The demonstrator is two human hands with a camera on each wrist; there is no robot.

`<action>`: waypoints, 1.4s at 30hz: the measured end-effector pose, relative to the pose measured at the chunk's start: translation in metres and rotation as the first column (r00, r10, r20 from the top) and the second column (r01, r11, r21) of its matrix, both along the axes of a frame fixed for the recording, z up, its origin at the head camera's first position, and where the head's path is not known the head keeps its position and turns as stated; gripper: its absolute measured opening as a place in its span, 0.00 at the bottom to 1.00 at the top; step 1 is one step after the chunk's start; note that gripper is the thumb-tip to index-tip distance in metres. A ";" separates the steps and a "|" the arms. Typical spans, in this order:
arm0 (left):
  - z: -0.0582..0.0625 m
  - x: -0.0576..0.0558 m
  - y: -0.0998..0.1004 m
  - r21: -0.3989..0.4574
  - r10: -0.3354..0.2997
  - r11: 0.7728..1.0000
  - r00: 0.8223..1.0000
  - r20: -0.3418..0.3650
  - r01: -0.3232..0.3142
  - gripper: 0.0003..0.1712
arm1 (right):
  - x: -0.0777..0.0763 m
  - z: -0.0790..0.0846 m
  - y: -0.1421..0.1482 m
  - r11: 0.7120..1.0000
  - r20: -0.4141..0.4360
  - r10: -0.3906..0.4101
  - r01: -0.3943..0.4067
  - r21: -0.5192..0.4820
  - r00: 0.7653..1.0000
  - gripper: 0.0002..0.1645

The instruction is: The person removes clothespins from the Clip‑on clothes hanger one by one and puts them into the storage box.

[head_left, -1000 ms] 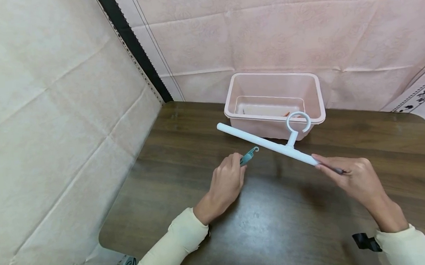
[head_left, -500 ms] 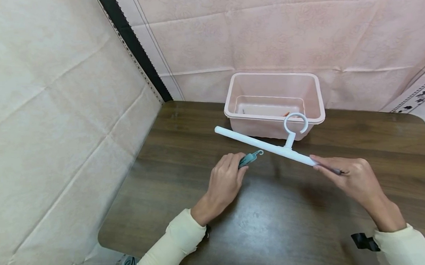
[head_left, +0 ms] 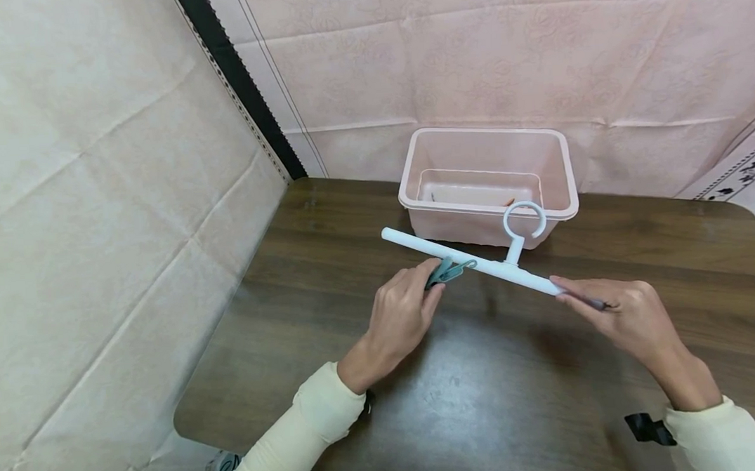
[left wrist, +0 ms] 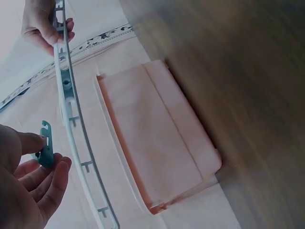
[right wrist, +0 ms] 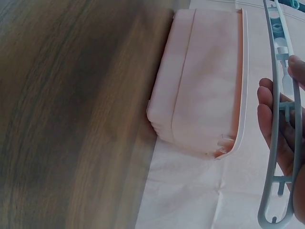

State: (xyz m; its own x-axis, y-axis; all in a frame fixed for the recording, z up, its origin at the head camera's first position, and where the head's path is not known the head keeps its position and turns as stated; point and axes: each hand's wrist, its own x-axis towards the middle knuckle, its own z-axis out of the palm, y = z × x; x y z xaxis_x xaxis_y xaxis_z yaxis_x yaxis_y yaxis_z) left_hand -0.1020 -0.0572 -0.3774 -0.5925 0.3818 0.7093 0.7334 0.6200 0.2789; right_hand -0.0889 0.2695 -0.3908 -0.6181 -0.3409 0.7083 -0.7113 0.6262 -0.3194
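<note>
My left hand (head_left: 399,317) pinches a teal clothes peg (left wrist: 46,152) with a small hook at its end. In the head view the peg's hook overlaps the middle-left stretch of a pale blue hanger bar (head_left: 412,242); the left wrist view shows a gap between the two. My right hand (head_left: 630,317) grips that hanger near its right end, thumb on one side and fingers on the other, holding it slanted above the table. A round hook (head_left: 508,223) rises from the bar's middle. Its hollow underside, with short cross ribs, shows in the right wrist view.
A pink plastic bin (head_left: 453,225) stands at the table's back edge, behind the hanger. Inside lies a small orange piece (head_left: 509,202). The brown wooden table (head_left: 474,414) meets cloth-covered walls at the back and left.
The hanger has shifted slightly left, then stayed in place. My left hand has brought the peg rightward and turned it, so it now overlaps the bar in the head view.
</note>
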 end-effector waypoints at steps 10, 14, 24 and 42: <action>0.013 -0.007 -0.001 0.040 -0.030 0.999 0.999 -0.028 0.031 0.18 | 0.002 -0.002 0.002 1.000 -0.006 -0.008 0.008 0.001 1.000 0.29; 0.019 -0.011 0.000 0.079 -0.037 0.996 0.999 -0.039 0.040 0.17 | 0.003 -0.003 0.003 1.000 -0.009 -0.004 0.004 -0.002 1.000 0.29; 0.033 -0.024 -0.001 0.174 -0.035 0.984 0.999 0.024 0.031 0.14 | 0.005 -0.004 -0.002 1.000 0.028 0.002 -0.002 -0.001 1.000 0.28; 0.053 -0.044 -0.003 0.224 -0.023 0.975 0.999 0.040 0.014 0.12 | 0.006 -0.001 -0.008 1.000 -0.009 -0.002 0.002 -0.019 1.000 0.32</action>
State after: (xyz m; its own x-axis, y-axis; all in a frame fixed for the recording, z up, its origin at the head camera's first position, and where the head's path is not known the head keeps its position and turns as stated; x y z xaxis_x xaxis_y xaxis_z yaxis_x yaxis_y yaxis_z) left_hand -0.1465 -0.0602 -0.3239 -0.6178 0.2277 0.7526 0.7289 0.5249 0.4395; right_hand -0.0833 0.2619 -0.3914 -0.6126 -0.3259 0.7201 -0.7128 0.6214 -0.3252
